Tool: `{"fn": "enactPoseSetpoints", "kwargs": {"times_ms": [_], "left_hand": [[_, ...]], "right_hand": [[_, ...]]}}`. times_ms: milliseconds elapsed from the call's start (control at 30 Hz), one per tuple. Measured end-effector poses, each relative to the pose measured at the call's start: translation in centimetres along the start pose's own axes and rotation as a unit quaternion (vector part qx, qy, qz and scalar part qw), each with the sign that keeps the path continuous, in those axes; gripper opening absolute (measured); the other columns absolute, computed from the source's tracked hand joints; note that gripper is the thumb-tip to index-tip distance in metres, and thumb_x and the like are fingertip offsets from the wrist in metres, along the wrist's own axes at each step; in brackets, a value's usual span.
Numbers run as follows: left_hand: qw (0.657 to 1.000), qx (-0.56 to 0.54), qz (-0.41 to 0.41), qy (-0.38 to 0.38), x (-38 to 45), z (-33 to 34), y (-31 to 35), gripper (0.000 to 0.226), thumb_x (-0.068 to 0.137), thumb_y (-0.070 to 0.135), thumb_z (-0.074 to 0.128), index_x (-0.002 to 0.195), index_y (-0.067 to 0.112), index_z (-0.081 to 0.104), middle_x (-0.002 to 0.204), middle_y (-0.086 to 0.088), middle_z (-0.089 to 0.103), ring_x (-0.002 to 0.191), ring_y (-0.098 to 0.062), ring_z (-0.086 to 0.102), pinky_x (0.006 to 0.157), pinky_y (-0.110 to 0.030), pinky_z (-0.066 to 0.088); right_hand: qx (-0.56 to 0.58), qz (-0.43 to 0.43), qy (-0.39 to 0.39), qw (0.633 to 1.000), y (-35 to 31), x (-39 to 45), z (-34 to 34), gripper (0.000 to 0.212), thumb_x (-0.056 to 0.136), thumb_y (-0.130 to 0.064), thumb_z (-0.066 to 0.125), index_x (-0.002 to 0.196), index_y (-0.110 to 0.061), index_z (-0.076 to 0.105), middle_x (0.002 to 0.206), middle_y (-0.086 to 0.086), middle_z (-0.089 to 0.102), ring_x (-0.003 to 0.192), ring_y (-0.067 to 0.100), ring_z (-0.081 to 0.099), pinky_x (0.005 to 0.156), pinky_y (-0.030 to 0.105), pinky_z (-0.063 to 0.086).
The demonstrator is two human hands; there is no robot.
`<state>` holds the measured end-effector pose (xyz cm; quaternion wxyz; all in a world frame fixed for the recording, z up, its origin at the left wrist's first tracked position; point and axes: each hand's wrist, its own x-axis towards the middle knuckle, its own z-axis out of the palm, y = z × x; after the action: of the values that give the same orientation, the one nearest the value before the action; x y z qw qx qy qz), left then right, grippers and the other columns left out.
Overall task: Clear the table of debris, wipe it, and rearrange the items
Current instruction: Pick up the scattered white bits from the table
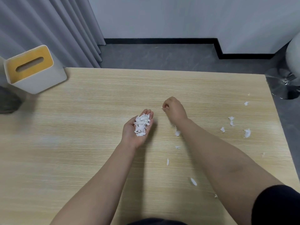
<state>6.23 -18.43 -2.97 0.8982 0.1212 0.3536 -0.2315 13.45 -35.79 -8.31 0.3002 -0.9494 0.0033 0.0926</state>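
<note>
My left hand [135, 132] lies palm up over the middle of the wooden table [81, 151], fingers nearly straight, carrying a heap of white paper scraps [141, 125]. To its right my right hand [174, 109] hovers palm down just above the table with fingers curled, and its fingertips pinch a tiny white scrap [166, 108]. More white scraps lie loose on the table: one beside my right wrist [177, 132], several along the right edge [247, 133], and several nearer me [193, 181].
A white tissue box with a yellow slotted lid [32, 70] stands at the table's far left corner, with a dark object [8, 101] beside it. Past the right edge is a chair's chrome base [287, 85]. Grey curtains hang behind.
</note>
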Motion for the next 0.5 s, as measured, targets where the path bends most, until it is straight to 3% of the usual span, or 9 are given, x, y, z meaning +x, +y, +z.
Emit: {"fn": "enactPoseSetpoints", "kwargs": {"times_ms": [233,367,500], "left_hand": [[1.0,-0.001,-0.006,0.001,-0.5,-0.4,0.6,0.039,0.096,0.014,0.037,0.099,-0.008,0.068,0.115,-0.017,0.065,0.097,-0.033,0.066,0.088,-0.044,0.051],[1.0,0.0,-0.009,0.009,-1.1,-0.4,0.7,0.035,0.094,0.012,0.037,0.103,-0.006,0.066,0.119,-0.015,0.063,0.106,-0.03,0.061,0.087,-0.045,0.05],[1.0,-0.013,-0.004,0.017,-1.5,-0.2,0.1,0.033,0.095,0.011,0.036,0.106,-0.007,0.062,0.114,-0.018,0.063,0.104,-0.033,0.061,0.086,-0.044,0.051]], "right_hand": [[-0.063,0.013,-0.019,0.998,-0.6,-0.2,0.3,0.014,0.091,-0.003,0.047,0.095,-0.007,0.06,0.099,0.012,0.058,0.09,0.027,0.056,0.075,0.035,0.045],[0.015,0.014,0.024,1.0,-2.1,-1.4,-1.0,0.015,0.089,-0.005,0.05,0.093,-0.008,0.064,0.096,0.008,0.062,0.087,0.022,0.058,0.073,0.029,0.044],[0.132,-0.049,0.059,0.988,-5.9,-4.4,-3.5,0.009,0.087,-0.006,0.058,0.089,-0.01,0.066,0.088,0.0,0.063,0.079,0.011,0.057,0.074,0.02,0.046]]}}
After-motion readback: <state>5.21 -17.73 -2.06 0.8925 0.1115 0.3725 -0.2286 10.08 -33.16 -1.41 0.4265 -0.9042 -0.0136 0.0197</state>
